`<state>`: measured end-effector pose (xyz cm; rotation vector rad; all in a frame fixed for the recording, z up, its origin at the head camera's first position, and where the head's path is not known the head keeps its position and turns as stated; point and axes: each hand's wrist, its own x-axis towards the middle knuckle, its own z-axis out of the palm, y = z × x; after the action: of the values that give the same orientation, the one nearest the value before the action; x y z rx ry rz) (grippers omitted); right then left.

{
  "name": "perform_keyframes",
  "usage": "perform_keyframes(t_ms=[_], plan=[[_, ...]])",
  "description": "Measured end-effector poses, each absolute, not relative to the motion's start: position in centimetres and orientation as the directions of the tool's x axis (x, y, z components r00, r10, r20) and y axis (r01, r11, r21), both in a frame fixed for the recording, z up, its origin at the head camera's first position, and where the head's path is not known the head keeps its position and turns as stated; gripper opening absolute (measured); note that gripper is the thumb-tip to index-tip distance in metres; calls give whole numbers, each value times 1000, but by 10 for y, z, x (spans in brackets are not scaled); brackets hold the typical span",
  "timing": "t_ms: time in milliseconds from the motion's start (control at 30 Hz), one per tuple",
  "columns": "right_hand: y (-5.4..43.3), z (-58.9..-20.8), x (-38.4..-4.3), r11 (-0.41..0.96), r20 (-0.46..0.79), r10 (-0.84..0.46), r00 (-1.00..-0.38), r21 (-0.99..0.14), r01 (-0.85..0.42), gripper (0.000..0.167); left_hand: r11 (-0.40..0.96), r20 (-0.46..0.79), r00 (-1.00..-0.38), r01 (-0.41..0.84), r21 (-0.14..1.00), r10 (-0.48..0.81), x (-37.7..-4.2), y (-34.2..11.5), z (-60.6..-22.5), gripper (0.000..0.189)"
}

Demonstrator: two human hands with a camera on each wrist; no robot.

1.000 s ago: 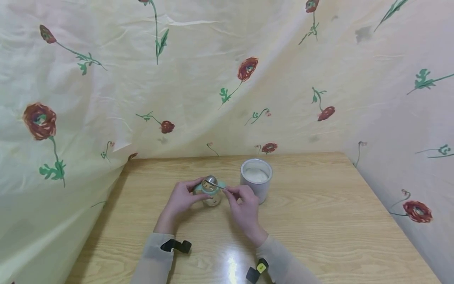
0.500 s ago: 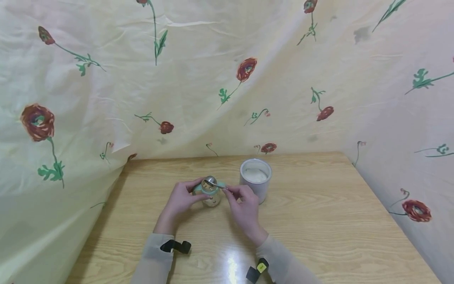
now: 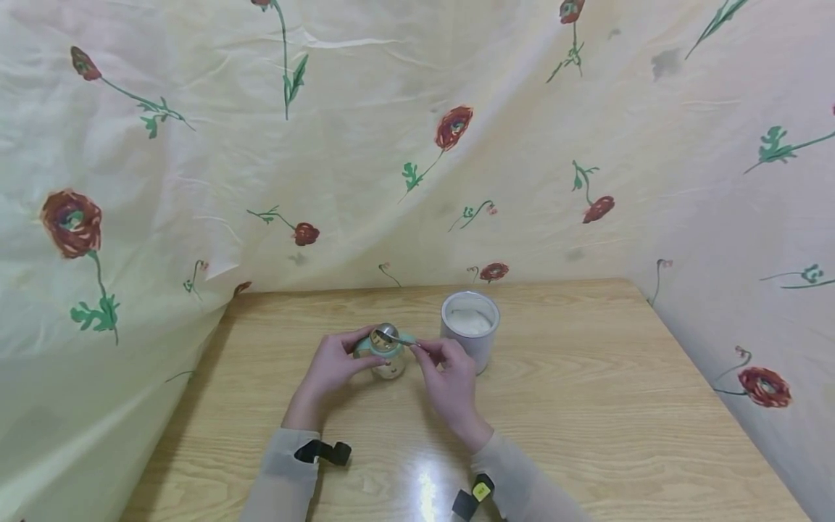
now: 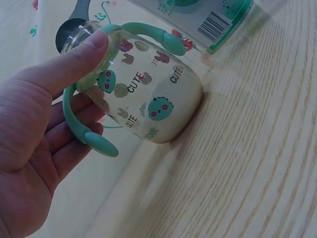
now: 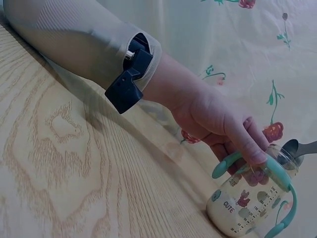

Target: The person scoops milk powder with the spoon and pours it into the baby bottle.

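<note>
A clear baby bottle (image 3: 390, 368) with mint-green handles and cartoon prints stands upright on the table. My left hand (image 3: 334, 362) grips its neck from the left, thumb across the near side, as the left wrist view shows on the bottle (image 4: 148, 94). Something pale fills its lower part. Between the fingers of my right hand (image 3: 452, 380) is the handle of a spoon (image 3: 389, 333), pinched from the right. The spoon's round metal bowl lies over the bottle's open mouth. In the right wrist view the spoon (image 5: 292, 151) sits at the rim, while my right hand is out of frame.
Just behind my right hand stands an open can (image 3: 479, 349) with white powder inside. The wooden table (image 3: 587, 406) ends at the back against a flowered cloth (image 3: 365, 145). Each wrist wears a small black camera on a strap.
Both hands, the bottle and the spoon keep almost the same place. The spoon has turned slightly over the bottle's mouth.
</note>
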<state>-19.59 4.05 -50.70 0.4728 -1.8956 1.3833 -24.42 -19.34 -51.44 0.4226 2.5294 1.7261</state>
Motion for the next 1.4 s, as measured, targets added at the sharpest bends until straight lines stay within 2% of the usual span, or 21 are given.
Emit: perform_keyframes(t_ms=[200,533,767,933,1133,1400], plan=[[38,-504,-195,335,738,147,-659,-664,-668,22,359,102,-965,187,914,242,-244,-193,-512,69],[35,-462,-177,261,748,183,-637,-662,-702,19,349,131,-952,226,909,276,-245,-196,-510,74],[45,-479,-191,186,680,264,-684,-732,-655,19,340,167,-948,256,905,270,-244,-197,-507,79],[57,-475,-194,155,679,306,-668,-727,-669,16,349,210,-951,280,894,225,-243,-195,-503,76],[77,-465,-199,195,719,336,-608,-685,-702,15,362,265,-946,316,877,184,-241,-193,-499,71],[95,-454,-204,244,698,366,-616,-711,-660,11,327,351,-915,399,857,197,-236,-189,-491,70]])
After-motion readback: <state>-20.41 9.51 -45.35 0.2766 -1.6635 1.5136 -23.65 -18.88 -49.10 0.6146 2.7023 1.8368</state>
